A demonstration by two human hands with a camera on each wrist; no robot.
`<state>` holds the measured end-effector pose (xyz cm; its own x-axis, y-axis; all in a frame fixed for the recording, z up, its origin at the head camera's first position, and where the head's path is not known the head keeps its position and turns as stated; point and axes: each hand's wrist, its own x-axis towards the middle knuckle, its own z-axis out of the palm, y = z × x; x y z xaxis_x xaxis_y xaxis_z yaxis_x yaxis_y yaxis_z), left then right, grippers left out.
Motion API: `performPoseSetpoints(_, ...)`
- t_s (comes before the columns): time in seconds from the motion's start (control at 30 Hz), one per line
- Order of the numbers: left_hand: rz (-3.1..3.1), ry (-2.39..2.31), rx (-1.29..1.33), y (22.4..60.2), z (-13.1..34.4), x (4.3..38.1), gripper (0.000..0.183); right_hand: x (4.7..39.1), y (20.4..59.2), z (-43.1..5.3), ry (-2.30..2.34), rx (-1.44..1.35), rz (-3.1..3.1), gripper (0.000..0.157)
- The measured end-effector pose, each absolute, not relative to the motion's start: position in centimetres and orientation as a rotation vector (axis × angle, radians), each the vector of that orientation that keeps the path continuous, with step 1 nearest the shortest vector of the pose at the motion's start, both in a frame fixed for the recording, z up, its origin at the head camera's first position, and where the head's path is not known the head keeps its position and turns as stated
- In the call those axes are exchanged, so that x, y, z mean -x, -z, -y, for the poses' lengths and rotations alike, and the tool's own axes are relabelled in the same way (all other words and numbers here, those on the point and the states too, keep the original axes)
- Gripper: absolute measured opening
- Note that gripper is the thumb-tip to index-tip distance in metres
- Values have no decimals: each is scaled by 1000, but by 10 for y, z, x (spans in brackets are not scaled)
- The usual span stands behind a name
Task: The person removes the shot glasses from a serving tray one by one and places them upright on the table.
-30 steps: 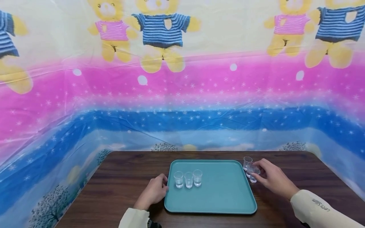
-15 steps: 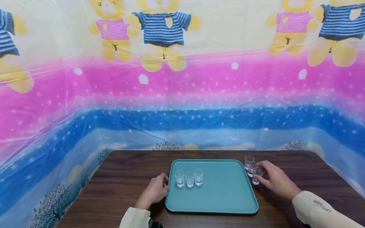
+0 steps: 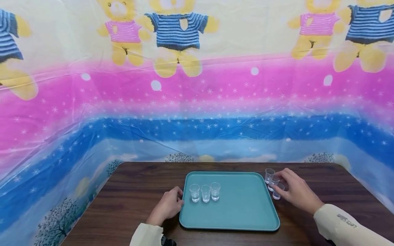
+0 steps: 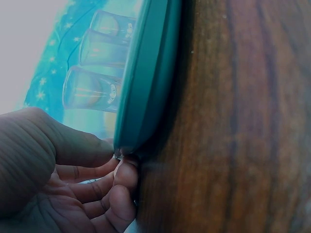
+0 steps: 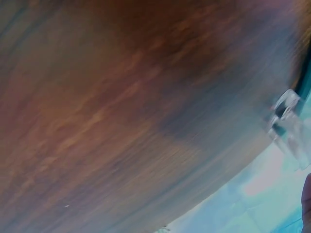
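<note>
My left hand (image 3: 167, 204) grips the left rim of the teal tray (image 3: 234, 215). In the left wrist view the thumb (image 4: 82, 145) lies on the rim and curled fingers (image 4: 121, 204) sit underneath. On the tray's left half stand three clear shot glasses in a row: a left one (image 3: 194, 193), a middle one (image 3: 205, 194) and a right one (image 3: 215, 191). Beyond the tray's right edge, my right hand (image 3: 300, 191) pinches a shot glass (image 3: 272, 185) between thumb and index finger. A far glass (image 3: 269, 175) and a near glass (image 3: 276, 195) stand close by it.
Everything rests on a dark wooden table (image 3: 138, 177). A printed cloth (image 3: 197, 102) with bears and snowflakes hangs around its back and sides. In the right wrist view, glasses (image 5: 291, 128) appear at the right edge, with a bit of finger (image 5: 306, 201) below them.
The near glass on the right has shifted slightly toward me and right. My right hand's fingers stay around the glasses there. The left hand and tray keep their place, while the head view drifts slightly.
</note>
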<state>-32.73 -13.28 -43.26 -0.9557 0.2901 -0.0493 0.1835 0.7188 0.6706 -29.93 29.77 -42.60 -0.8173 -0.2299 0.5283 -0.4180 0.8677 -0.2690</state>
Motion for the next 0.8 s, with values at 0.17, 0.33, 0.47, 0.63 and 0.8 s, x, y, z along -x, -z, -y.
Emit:
performPoseSetpoints(0.17, -2772, -1054, -370, 432, 133, 327, 19, 302, 425, -283, -545, -563, 2511, 29)
performPoseSetpoints(0.33, -2779, -1046, -351, 432, 132, 326, 19, 306, 424, -264, -565, -666, 2464, 30)
performPoseSetpoints(0.47, -2778, -1057, -356, 431, 132, 326, 18, 312, 426, -247, -567, -733, 2456, 31)
performPoseSetpoints(0.63, -2778, -1062, -367, 432, 134, 326, 18, 320, 427, -225, -600, -778, 2489, 29)
performPoseSetpoints(0.8, -2780, -1061, -374, 433, 135, 327, 18, 326, 425, -201, -630, -819, 2571, 30)
